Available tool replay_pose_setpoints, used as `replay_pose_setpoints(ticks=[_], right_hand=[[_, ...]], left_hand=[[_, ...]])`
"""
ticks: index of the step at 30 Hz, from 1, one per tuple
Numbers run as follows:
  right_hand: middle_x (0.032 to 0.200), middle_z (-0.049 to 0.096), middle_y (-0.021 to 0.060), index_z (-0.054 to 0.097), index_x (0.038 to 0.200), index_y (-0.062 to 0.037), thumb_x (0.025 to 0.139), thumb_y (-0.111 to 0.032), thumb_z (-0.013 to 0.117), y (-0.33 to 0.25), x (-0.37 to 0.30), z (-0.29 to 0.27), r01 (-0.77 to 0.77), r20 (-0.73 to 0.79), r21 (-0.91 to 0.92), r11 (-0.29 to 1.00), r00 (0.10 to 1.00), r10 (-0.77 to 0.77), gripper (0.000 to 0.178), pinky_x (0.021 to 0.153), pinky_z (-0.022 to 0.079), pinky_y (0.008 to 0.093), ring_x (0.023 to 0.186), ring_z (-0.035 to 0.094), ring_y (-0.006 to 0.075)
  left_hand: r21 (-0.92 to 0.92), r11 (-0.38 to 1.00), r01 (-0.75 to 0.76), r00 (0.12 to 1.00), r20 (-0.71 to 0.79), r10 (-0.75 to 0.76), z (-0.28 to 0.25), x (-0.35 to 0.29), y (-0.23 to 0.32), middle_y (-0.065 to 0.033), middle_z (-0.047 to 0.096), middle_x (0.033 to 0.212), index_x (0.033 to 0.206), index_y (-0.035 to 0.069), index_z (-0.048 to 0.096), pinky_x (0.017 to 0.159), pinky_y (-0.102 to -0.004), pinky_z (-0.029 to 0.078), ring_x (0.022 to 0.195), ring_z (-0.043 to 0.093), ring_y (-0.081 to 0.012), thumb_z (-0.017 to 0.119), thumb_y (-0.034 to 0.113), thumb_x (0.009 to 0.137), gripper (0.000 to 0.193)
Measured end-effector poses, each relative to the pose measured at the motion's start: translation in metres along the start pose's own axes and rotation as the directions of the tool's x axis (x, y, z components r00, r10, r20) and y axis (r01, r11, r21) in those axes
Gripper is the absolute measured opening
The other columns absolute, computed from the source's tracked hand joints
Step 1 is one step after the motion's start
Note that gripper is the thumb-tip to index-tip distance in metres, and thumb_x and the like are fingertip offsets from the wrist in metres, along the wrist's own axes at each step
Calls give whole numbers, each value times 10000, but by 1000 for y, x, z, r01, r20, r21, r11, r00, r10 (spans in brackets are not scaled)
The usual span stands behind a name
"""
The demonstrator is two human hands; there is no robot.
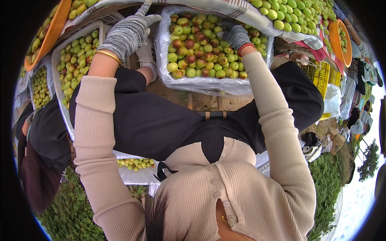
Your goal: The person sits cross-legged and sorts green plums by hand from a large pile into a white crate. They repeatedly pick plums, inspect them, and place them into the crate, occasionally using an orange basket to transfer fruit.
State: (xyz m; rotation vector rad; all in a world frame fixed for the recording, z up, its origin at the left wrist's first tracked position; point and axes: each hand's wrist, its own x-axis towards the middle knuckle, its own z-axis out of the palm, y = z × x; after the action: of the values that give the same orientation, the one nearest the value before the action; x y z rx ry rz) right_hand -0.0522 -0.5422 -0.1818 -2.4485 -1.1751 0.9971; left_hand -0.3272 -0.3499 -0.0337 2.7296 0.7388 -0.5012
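Observation:
My left hand (128, 35), in a grey striped knit glove with a gold bangle at the wrist, is raised left of the lined crate. Its fingers are spread, with one pointing up toward the cloth edge; nothing shows in them. My right hand (236, 37), gloved alike and with a red bead bracelet, reaches into the far right of a crate lined with clear plastic (209, 85). Its fingers curl around a jujube among the green and reddish-brown jujubes (201, 52); the fingertips are partly hidden.
A plaid cloth (245, 16) edges the raised surface ahead, where green jujubes (287, 15) lie heaped. Orange baskets (47, 44) flank it. A white crate (60, 86) of jujubes stands at left, yellow crates (321, 76) at right. Another person's dark-clothed leg (50, 136) is at far left.

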Motion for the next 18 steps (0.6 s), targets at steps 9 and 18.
replay_pose_setpoints(ticks=[9,18], right_hand=[[1183,627,208,631,1190,-72,891,-464,535,51,-7,-22,-138,-540,-224,965,841,-5,502,996,425,441,1131,556,390],[1140,647,163,631,1216,-193,865,-304,633,-17,-12,-3,51,-178,-172,984,981,-82,368,931,478,422,1044,612,340]], left_hand=[[23,1000,-3,1000,-11,4,-5,0,5,-88,207,1565,1351,215,514,922,-425,518,1151,576,-306,541,108,925,440],[34,999,-7,1000,-8,7,3,4,3,-95,175,1571,1354,225,510,908,-424,524,1105,601,-308,533,98,923,450]])
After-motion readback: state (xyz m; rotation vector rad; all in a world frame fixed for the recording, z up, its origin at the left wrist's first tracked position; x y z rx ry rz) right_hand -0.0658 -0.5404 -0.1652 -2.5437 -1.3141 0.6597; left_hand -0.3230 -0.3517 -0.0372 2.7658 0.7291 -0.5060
